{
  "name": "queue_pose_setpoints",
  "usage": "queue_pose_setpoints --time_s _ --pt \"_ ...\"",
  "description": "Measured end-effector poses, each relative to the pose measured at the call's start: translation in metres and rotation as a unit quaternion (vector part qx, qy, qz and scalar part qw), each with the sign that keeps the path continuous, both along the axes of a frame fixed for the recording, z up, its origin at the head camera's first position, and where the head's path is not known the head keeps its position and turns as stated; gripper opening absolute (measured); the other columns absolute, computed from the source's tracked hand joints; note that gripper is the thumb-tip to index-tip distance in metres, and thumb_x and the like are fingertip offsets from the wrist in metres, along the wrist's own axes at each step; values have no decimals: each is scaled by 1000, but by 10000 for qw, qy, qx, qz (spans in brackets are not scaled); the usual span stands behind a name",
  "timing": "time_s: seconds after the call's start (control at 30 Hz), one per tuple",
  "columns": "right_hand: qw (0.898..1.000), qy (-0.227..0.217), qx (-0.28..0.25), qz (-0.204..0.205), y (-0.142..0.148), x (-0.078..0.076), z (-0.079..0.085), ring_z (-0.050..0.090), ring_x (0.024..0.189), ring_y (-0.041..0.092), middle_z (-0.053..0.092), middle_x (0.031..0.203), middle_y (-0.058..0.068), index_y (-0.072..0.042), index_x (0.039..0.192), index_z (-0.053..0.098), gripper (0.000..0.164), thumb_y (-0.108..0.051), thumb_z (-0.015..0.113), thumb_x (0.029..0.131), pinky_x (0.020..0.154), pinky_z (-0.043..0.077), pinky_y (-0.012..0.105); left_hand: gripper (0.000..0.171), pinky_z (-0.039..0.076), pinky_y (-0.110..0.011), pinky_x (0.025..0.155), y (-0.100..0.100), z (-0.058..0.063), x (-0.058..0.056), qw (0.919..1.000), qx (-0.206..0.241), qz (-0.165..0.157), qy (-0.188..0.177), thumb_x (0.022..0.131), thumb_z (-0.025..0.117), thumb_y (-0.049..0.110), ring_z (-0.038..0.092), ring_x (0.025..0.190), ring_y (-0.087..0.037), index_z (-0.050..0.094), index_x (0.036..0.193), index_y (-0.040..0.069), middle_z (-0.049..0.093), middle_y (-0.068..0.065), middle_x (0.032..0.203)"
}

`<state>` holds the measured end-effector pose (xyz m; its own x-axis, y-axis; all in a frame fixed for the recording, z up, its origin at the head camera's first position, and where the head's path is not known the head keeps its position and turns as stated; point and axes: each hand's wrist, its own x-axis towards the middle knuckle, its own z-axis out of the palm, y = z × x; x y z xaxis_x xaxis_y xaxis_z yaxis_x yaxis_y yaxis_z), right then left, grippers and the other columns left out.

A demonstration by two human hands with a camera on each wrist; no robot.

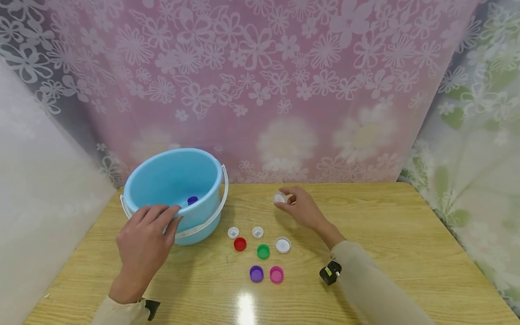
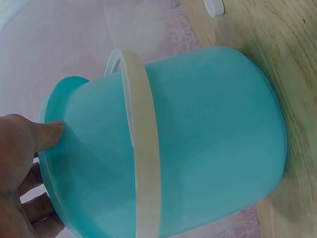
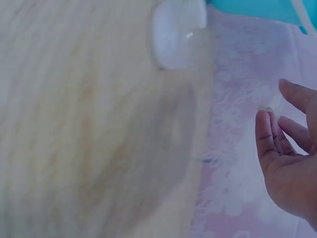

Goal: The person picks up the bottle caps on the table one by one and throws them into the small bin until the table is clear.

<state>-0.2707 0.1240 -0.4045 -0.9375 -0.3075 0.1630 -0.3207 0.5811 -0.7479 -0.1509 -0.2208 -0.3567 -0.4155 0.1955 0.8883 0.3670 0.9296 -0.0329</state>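
Note:
A light blue bucket [image 1: 172, 169] stands tilted-looking at the left, its white handle [image 2: 146, 148] hanging down its side. My left hand [image 1: 146, 239] grips the bucket's near rim, thumb [image 2: 49, 135] outside and the fingers over the edge. Inside the bucket lies a dark purple cap [image 1: 192, 200]. Over the back of the table, my right hand [image 1: 302, 208] pinches a white bottle cap [image 1: 279, 197] between thumb and fingers. In the right wrist view, the right hand [image 3: 292, 163] mostly hides that cap.
On the wooden table [image 1: 365, 221], right of the bucket, lie two small white caps [image 1: 233, 233], a red cap [image 1: 240, 244], a green cap [image 1: 263, 252], a larger white cap [image 1: 283, 245], a purple cap [image 1: 256, 274] and a pink cap [image 1: 276, 274]. A flowered curtain [image 1: 276, 90] hangs behind.

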Motion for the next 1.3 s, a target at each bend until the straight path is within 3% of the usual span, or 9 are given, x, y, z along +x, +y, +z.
queue_pose_setpoints --time_s 0.13,0.63,0.93,1.3 --pt "9997 168 -182 36 -9 1 14 58 88 18 54 124 6 -12 134 55 51 -31 67 89 69 51 33 20 49 -44 54 0 1 1 10000 9 26 6 79 69 20 62 79 -31 75 95 11 69 -6 86" --pt "9931 655 -888 396 -49 9 58 59 86 16 54 120 4 -12 132 57 48 -28 69 89 75 53 31 20 49 -44 52 0 1 2 10000 -5 -6 -38 77 71 18 62 78 -31 75 95 11 68 -7 85" --pt "9879 930 -1167 414 -74 14 75 60 85 15 53 121 5 -8 132 56 49 -26 69 88 77 53 28 20 49 -43 51 0 1 2 10000 9 7 -3 76 72 17 62 78 -30 75 94 11 68 -6 84" --pt "9837 958 -1256 857 -105 24 95 59 83 15 53 119 6 -7 131 57 48 -22 70 88 74 53 23 19 49 -43 52 2 2 0 10000 47 -31 1 78 71 19 62 77 -29 75 94 12 68 -5 84"
